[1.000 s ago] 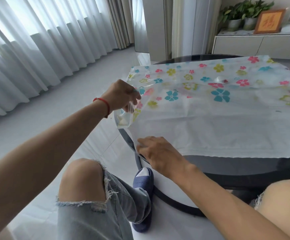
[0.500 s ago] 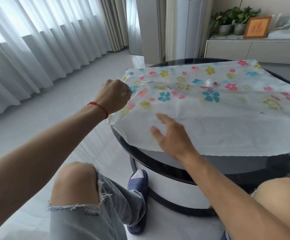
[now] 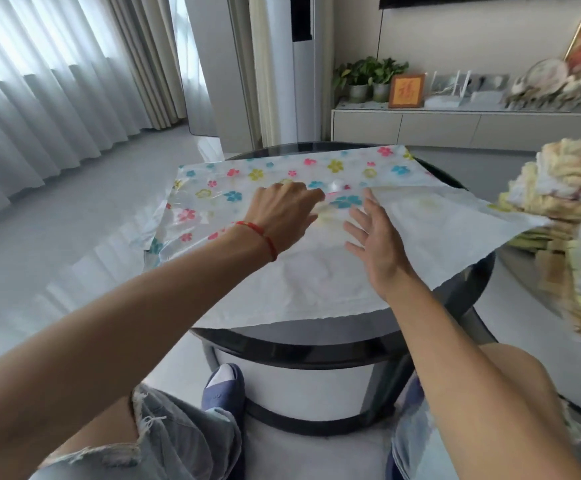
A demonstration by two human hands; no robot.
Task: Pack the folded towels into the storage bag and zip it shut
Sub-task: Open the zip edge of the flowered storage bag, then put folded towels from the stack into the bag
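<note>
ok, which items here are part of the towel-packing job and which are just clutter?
Job:
- floral storage bag on the round table
- stack of folded towels, right
- left hand and right hand, both over the bag

Background:
- potted plants
- framed picture
- curtains

Left hand (image 3: pixel 284 211) has released the left corner of the storage bag (image 3: pixel 317 285) it pinched 1.0 s and 0.5 s ago; it now reaches over the bag's middle, fingers toward the clear floral part, whether it grips cannot be told. Right hand (image 3: pixel 374 237) moved from the bag's near left edge to the middle, fingers spread over the white part. Bag's left corner now lies down, off the table edge. Camera has turned right: stack of folded towels (image 3: pixel 569 223) came into view, blurred.
</note>
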